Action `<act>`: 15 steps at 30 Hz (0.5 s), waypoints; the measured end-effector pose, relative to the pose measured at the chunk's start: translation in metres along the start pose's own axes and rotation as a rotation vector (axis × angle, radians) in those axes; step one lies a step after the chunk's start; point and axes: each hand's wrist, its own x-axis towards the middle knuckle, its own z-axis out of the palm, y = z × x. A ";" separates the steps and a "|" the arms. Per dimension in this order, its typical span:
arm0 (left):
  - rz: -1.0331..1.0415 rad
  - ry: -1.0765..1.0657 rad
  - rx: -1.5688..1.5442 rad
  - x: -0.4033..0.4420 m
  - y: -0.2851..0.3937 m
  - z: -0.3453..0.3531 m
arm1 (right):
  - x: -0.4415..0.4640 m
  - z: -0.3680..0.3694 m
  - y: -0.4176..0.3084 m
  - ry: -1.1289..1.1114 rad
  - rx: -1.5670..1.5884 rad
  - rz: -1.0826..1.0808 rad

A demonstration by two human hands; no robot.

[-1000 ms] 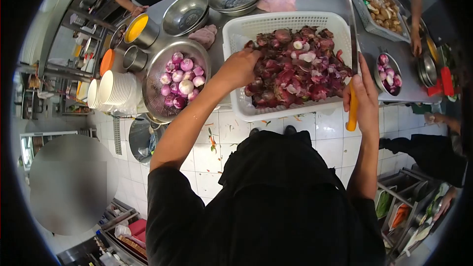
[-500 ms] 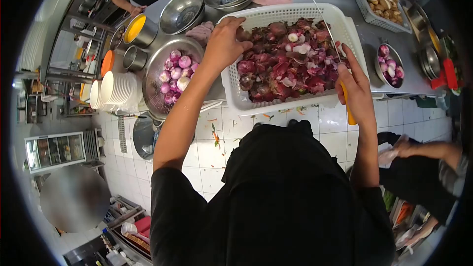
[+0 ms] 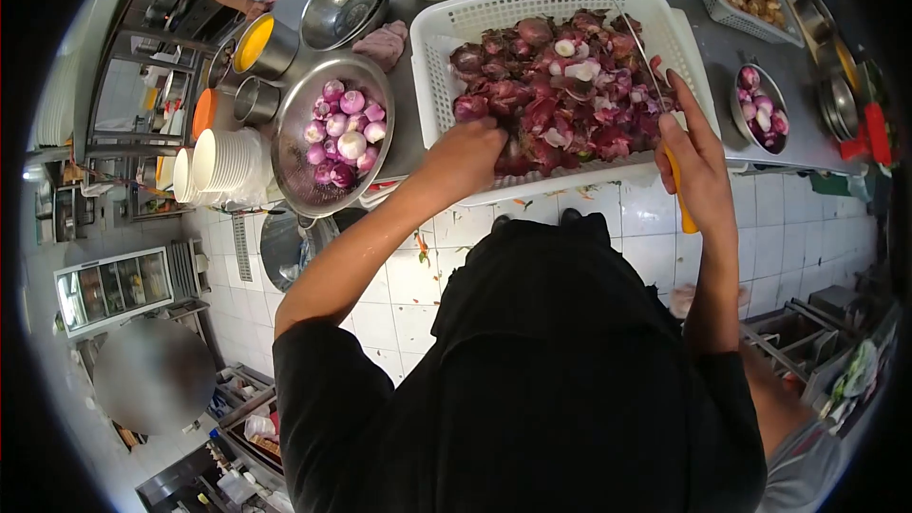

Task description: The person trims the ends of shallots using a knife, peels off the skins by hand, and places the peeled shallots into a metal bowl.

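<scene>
Steel colander: left of the left hand [image 3: 467, 160], well apart, with peeled onions [image 3: 351, 144] inside its rim [image 3: 293, 157].
Left grip: fingers bent into the heap; cannot tell whether they hold an onion.
Red onion heap [image 3: 508, 95]: touching the left fingers, spreading ahead and rightward; left hand nearer.
White basket [image 3: 429, 66]: walls around the heap; near rim beneath the left wrist.
Yellow-handled knife [image 3: 680, 190]: wrapped in the right hand [image 3: 701, 157], blade slanting forward-left over basket.
Right side: counter strip [image 3: 717, 43], then steel bowl [image 3: 773, 144].
</scene>
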 end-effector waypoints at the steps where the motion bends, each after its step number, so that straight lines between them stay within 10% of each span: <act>1: 0.011 0.039 0.018 0.003 0.002 0.002 | 0.001 0.002 0.000 -0.009 0.010 -0.006; 15: -0.187 0.097 -0.232 -0.005 0.011 -0.059 | -0.008 0.002 0.000 -0.026 0.033 0.008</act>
